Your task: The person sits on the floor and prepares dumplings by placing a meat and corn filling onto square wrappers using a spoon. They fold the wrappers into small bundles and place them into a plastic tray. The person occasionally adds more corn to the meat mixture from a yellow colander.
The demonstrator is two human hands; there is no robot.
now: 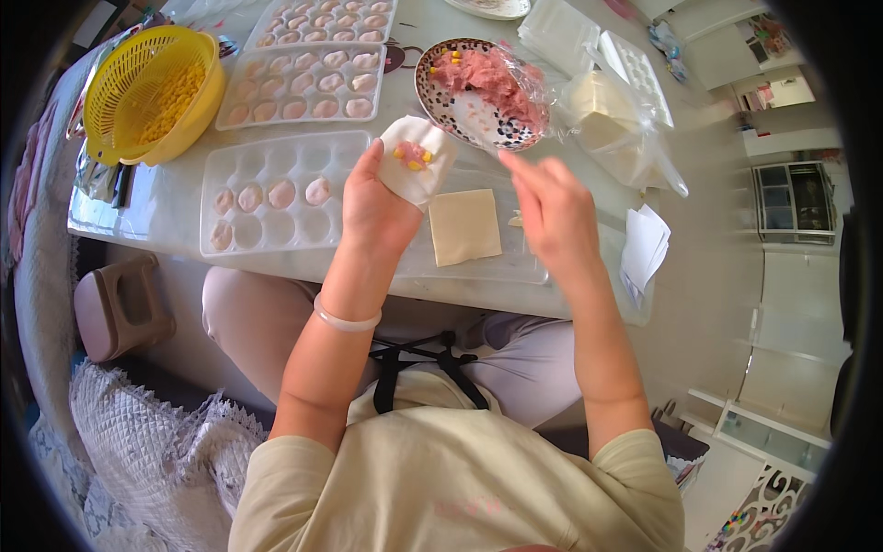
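Note:
On my left hand (378, 210) lies a thin dough wrapper (403, 185) with pink minced meat and corn kernels at its middle. My right hand (555, 207) is raised just below the patterned plate (459, 124), its index finger extended; I cannot tell whether it holds anything. Pink minced meat (493, 79) with a few corn kernels lies on that plate, partly under cling film. A stack of square wrappers (465, 228) rests on a clear plastic lid between my hands. To the left, a plastic tray (269, 165) holds several filled dumplings in its round wells, others being empty.
Two more trays of dumplings (300, 84) (321, 21) stand further back. A yellow colander (207, 90) with corn kernels is at the left. A plastic bag of wrappers (607, 110), stacked lids (559, 34) and folded white paper (643, 248) lie at the right. The table's front edge is near my legs.

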